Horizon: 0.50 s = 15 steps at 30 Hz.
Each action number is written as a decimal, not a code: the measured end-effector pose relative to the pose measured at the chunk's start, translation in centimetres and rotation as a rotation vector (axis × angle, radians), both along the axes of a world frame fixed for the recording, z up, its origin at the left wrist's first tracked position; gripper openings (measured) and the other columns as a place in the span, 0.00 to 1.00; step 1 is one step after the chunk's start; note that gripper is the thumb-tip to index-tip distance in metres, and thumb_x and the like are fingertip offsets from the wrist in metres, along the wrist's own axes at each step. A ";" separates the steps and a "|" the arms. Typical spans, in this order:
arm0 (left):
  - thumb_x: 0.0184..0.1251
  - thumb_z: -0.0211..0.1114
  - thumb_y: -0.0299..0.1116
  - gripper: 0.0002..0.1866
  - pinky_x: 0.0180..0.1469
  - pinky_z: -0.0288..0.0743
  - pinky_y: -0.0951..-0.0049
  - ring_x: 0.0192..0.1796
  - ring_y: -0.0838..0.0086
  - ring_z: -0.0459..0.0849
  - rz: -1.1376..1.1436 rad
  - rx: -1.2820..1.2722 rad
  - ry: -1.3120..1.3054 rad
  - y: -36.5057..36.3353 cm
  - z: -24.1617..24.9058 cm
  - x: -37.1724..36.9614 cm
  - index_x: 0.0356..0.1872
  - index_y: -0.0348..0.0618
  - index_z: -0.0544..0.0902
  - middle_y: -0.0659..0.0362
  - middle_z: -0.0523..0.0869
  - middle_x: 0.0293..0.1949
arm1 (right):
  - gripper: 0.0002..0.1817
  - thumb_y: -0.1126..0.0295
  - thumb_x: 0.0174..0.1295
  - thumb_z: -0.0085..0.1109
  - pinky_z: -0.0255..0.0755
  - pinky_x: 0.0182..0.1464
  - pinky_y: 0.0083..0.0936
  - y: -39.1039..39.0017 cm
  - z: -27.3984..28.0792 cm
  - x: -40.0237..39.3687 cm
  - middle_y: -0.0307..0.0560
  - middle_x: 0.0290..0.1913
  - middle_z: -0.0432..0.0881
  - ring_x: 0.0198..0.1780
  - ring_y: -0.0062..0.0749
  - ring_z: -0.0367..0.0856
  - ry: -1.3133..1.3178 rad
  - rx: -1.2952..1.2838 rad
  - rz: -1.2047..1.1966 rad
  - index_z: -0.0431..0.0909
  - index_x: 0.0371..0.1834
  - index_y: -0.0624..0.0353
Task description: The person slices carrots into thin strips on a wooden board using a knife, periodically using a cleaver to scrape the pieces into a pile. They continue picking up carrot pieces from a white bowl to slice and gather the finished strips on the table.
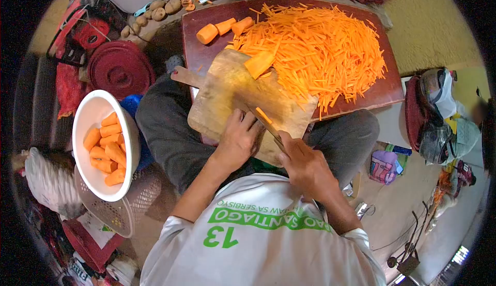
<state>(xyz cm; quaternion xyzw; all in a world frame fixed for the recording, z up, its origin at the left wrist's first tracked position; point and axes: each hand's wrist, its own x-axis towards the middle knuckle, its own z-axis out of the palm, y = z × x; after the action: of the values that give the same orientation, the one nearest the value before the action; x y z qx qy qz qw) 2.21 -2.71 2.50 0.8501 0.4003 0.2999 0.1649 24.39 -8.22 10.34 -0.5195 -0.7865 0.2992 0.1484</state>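
Slicing on a wooden cutting board [227,92] that is sitting tilted across the person's lap and leaning on the near edge of a dark red board [206,38] — that is putting the cut surface right under both hands

Right hand [305,164] is wrapping closed around the handle of a knife [268,126], blade running toward 11 o'clock across the wooden board. Fingers fully curled, no gap showing (handle itself is mostly hidden under the hand)

Left hand [240,136] is lying just at 9 o'clock of the blade, fingers bent down onto the wood, pinning something small against the board; a thin carrot slice [263,115] is showing at the fingertips, touching the blade. Cannot tell how much of it the fingers are actually gripping

A bigger carrot chunk [258,64] is waiting at 12 o'clock on the wooden board, close to hand

Cut output is piling at 1 o'clock: a wide heap of carrot strips [315,48] covering most of the dark red board, pushed away from the blade so the cutting zone is staying free. Three carrot pieces [222,27] are lying at 11 o'clock on the same board, apart from the heap

Stock is sitting at 9 o'clock: a white bowl [90,113] with peeled carrot lengths, resting on a mesh basket [124,208], well apart from the hands, on the left-hand side

A round red lid [119,69] is lying at 10 o'clock, clear of the work
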 end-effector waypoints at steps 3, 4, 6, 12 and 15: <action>0.52 0.73 0.25 0.27 0.55 0.77 0.53 0.51 0.48 0.78 0.006 -0.030 0.024 -0.1 -0.2 0.0 0.58 0.37 0.87 0.49 0.82 0.54 | 0.29 0.72 0.74 0.64 0.84 0.42 0.50 -0.9 0.5 0.4 0.61 0.47 0.85 0.46 0.59 0.89 -0.054 0.062 -0.004 0.68 0.76 0.65; 0.52 0.73 0.25 0.27 0.55 0.77 0.53 0.51 0.48 0.78 -0.001 -0.036 0.034 0.0 -0.1 0.0 0.58 0.37 0.87 0.49 0.82 0.55 | 0.30 0.73 0.73 0.64 0.85 0.41 0.49 -1.1 0.3 0.5 0.61 0.47 0.86 0.46 0.58 0.89 -0.065 0.096 0.004 0.69 0.76 0.65; 0.52 0.73 0.25 0.27 0.55 0.77 0.52 0.51 0.49 0.77 -0.007 -0.040 0.059 0.1 0.1 -0.1 0.58 0.37 0.86 0.50 0.82 0.55 | 0.30 0.74 0.72 0.65 0.85 0.41 0.48 -1.1 0.2 0.8 0.61 0.48 0.86 0.45 0.58 0.89 -0.085 0.117 0.014 0.69 0.76 0.66; 0.51 0.74 0.25 0.29 0.56 0.76 0.51 0.53 0.49 0.77 0.020 -0.022 0.109 -0.1 -0.2 0.2 0.60 0.37 0.85 0.49 0.81 0.53 | 0.30 0.77 0.72 0.64 0.85 0.43 0.51 0.0 -0.7 0.6 0.64 0.47 0.86 0.45 0.63 0.89 -0.043 0.023 -0.006 0.69 0.76 0.66; 0.50 0.74 0.25 0.30 0.56 0.76 0.52 0.53 0.49 0.77 0.018 -0.062 0.120 -0.3 -0.2 0.2 0.60 0.36 0.85 0.50 0.81 0.53 | 0.29 0.76 0.73 0.64 0.85 0.44 0.53 1.1 -1.6 0.6 0.65 0.47 0.86 0.46 0.65 0.89 0.018 0.043 0.000 0.69 0.76 0.66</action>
<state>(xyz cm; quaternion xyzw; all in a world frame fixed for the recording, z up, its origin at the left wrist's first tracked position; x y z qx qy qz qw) 2.41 -2.98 2.27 0.8574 0.4260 0.2373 0.1644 24.99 -7.11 8.79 -0.5137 -0.7913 0.2868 0.1666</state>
